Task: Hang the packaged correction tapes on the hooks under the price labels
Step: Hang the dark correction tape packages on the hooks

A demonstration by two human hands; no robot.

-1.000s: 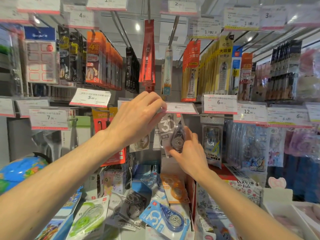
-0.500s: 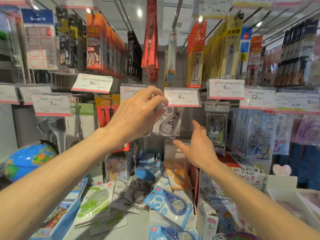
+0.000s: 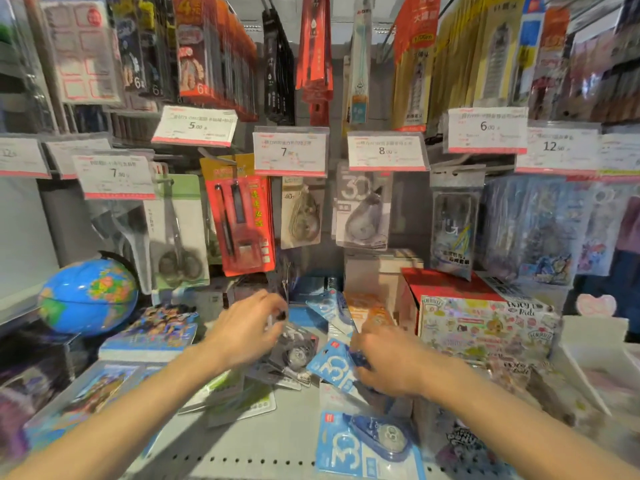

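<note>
Left hand [image 3: 247, 336] fingers curled over grey correction tape pack [image 3: 294, 355], right hand [image 3: 388, 363] pinching blue correction tape pack [image 3: 329, 367] just beside it, grey pack [image 3: 362, 213] hung above

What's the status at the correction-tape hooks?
Left hand on grey pack, right hand on blue pack; grips blurred. One grey tape hangs under 8.00 label.

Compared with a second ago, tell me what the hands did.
Both dropped from the hooks to the shelf pile: left hand onto a dark grey packet, right hand onto a blue "30" packet. The grey "30" correction tape now hangs released under the 8.00 label. The globe is unmoved.
</note>
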